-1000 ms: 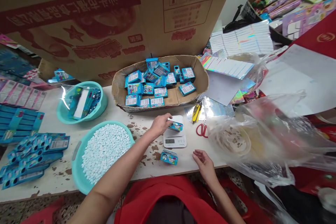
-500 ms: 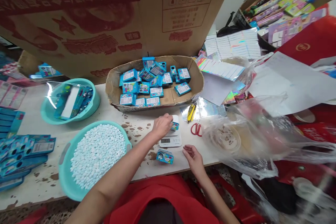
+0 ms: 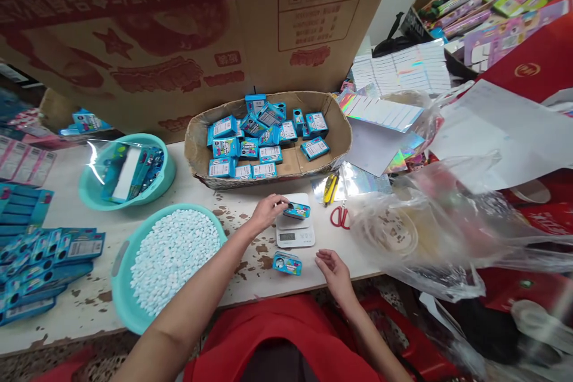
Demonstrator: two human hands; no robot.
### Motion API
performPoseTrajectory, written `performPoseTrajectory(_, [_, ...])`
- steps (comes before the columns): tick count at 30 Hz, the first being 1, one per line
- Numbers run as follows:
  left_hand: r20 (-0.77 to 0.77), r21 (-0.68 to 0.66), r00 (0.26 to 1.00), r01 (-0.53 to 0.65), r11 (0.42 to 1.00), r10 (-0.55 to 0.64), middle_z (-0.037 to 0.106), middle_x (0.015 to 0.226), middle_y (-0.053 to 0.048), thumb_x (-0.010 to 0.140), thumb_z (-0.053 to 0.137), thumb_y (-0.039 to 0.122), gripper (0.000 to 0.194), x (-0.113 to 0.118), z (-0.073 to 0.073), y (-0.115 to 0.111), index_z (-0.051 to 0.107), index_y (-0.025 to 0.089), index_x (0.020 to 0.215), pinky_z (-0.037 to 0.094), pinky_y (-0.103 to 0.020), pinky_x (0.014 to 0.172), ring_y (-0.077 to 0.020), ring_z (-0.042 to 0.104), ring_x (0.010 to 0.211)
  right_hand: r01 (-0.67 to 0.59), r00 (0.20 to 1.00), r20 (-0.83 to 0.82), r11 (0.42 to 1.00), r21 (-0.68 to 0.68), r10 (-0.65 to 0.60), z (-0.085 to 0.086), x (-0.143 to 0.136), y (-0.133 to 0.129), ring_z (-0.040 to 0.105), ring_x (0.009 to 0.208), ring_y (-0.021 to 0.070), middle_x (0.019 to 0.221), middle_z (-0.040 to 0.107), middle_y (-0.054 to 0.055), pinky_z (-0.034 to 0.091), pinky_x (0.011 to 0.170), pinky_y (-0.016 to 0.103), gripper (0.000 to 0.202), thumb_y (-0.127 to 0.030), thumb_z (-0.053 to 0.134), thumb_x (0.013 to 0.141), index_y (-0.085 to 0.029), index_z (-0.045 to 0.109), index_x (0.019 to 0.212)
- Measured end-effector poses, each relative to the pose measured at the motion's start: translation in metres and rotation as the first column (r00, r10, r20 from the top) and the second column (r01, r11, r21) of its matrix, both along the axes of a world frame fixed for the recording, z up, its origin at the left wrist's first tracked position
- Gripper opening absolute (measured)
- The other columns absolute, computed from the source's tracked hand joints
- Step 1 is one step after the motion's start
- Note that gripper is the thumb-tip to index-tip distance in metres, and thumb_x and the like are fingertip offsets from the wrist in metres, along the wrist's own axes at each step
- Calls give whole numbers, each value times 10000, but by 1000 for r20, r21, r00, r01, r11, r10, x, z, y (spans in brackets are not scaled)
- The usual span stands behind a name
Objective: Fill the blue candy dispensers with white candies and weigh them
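Note:
My left hand (image 3: 267, 213) reaches over the white scale (image 3: 295, 237), thumb and fingertips drawn together at the left end of a small blue candy box (image 3: 297, 210). That box lies on the scale's plate. What the fingertips pinch, if anything, is too small to make out. A second blue candy box (image 3: 287, 263), with a round window, lies on the table in front of the scale. To its right, my right hand (image 3: 333, 268) hovers near the table edge, fingers apart and holding nothing. Left of my arm stands a turquoise basin (image 3: 120, 292) full of pale blue candies (image 3: 174, 256).
Behind the scale is a cut-down cardboard tray (image 3: 268, 182) of blue boxes. Red scissors (image 3: 340, 216), a yellow cutter (image 3: 330, 189) and clear plastic bags (image 3: 430, 239) lie to the right. Stacked blue boxes (image 3: 49, 262) and a smaller turquoise basin (image 3: 163, 182) stand left.
My left hand has drawn back leftward from above the box on the scale, so more of that box shows. My right hand has hardly moved. The view has shifted slightly.

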State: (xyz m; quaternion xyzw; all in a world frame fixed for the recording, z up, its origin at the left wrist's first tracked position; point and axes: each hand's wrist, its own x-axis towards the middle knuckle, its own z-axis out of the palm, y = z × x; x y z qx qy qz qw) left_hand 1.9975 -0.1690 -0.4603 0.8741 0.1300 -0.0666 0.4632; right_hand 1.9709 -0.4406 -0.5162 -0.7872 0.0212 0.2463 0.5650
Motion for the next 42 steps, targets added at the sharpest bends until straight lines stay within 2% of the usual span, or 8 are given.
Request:
performPoseTrajectory(8, [-235, 376, 963, 218, 901, -135, 584, 995, -41, 874, 463, 305, 204, -9, 18, -25, 645, 279, 963, 406, -277, 650, -185, 596, 819, -357, 933, 55, 934, 11, 355, 7, -12, -7, 508, 1167, 285, 1253, 556, 100, 464, 913, 447, 593, -276, 604, 592, -223, 535, 1178])
performPoseTrajectory(15, [-62, 504, 965, -190, 842, 255, 605, 981, -44, 903, 403, 404, 268, -98, 64, 50, 625, 271, 971, 424, -273, 666, -180, 588, 849, -492, 845, 166, 860, -135, 509, -28, -26, 26, 597, 987, 328, 1020, 657, 85, 472, 894, 477, 458, -498, 699, 593, -251, 625, 971])
performPoseTrajectory(19, [107, 572, 726, -603, 555, 679, 628, 982, -61, 870, 438, 358, 243, -220, 86, 130, 621, 216, 945, 434, -279, 803, -186, 577, 921, -451, 873, 143, 883, -131, 467, -15, -29, 40, 628, 897, 301, 950, 682, 70, 502, 839, 435, 443, -526, 706, 584, -236, 637, 912])
performPoseTrajectory(23, [58, 699, 350, -683, 213, 935, 632, 944, -113, 828, 384, 470, 397, -326, 36, 195, 621, 186, 971, 449, -408, 765, -296, 569, 929, -353, 925, 94, 924, -149, 369, 7, -31, 48, 637, 859, 279, 922, 697, 69, 518, 775, 391, 467, -509, 747, 566, -206, 644, 906])
performPoseTrajectory(28, [-173, 657, 128, -724, 211, 977, 603, 735, -56, 762, 365, 541, 426, -378, -44, 223, 590, 259, 989, 450, -506, 735, -388, 559, 960, -254, 964, 59, 964, -73, 258, 30, -39, 61, 640, 851, 259, 909, 699, 71, 508, 801, 380, 477, -474, 774, 579, -180, 625, 923])
performPoseTrajectory(34, [-133, 538, 30, -837, 97, 991, 618, 744, -14, 688, 424, 574, 588, -364, -38, 208, 464, 311, 1212, 424, -623, 778, -447, 539, 1021, -214, 971, 92, 975, -66, 220, 45, -52, 71, 633, 807, 240, 864, 696, 49, 508, 765, 352, 429, -455, 754, 633, -185, 619, 938])
performPoseTrajectory(36, [-60, 510, 89, -853, 107, 994, 648, 869, 5, 706, 413, 533, 526, -346, -27, 195, 481, 362, 1198, 433, -595, 804, -400, 567, 989, -199, 972, 113, 978, -62, 205, 41, -56, 74, 635, 788, 236, 847, 695, 41, 512, 747, 347, 415, -443, 756, 628, -190, 620, 927])
performPoseTrajectory(42, [118, 413, 572, -771, 484, 811, 646, 920, 46, 741, 390, 450, 262, -276, -16, 152, 585, 372, 899, 445, -454, 766, -313, 572, 971, -108, 970, 209, 990, -92, 126, 6, -60, 88, 643, 810, 242, 869, 690, 42, 525, 752, 357, 400, -435, 752, 587, -210, 629, 894])
